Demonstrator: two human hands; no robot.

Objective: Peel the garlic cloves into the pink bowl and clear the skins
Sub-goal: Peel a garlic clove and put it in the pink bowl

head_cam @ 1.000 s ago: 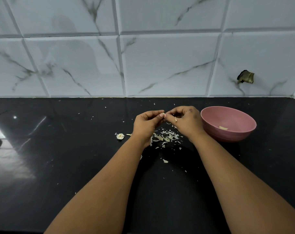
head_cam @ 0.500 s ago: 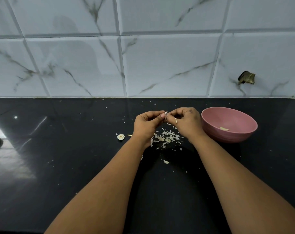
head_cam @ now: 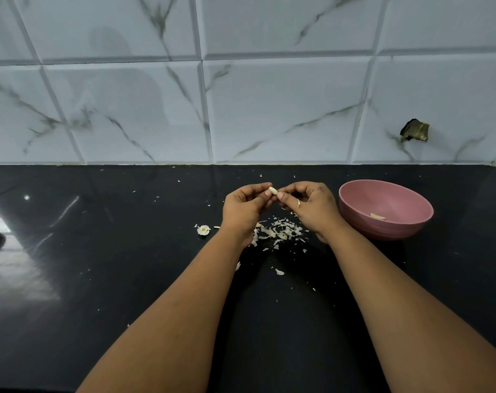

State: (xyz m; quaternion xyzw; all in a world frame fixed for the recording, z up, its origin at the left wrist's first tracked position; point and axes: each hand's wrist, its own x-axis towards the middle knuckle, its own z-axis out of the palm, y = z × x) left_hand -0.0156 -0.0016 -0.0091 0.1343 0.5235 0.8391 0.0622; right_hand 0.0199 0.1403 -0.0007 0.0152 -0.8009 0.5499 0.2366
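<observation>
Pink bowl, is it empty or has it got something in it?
Nearly empty: the pink bowl holds one peeled clove.

Two hands: left hand (head_cam: 245, 208), right hand (head_cam: 312, 207). One clove (head_cam: 273, 190) between them. One bowl (head_cam: 386, 209) with one peeled clove (head_cam: 377, 216). One root stub (head_cam: 203, 230). Many skins (head_cam: 281, 231).

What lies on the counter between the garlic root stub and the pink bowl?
In the head view, a pile of skins lies between the root stub and pink bowl, under both hands.
</observation>
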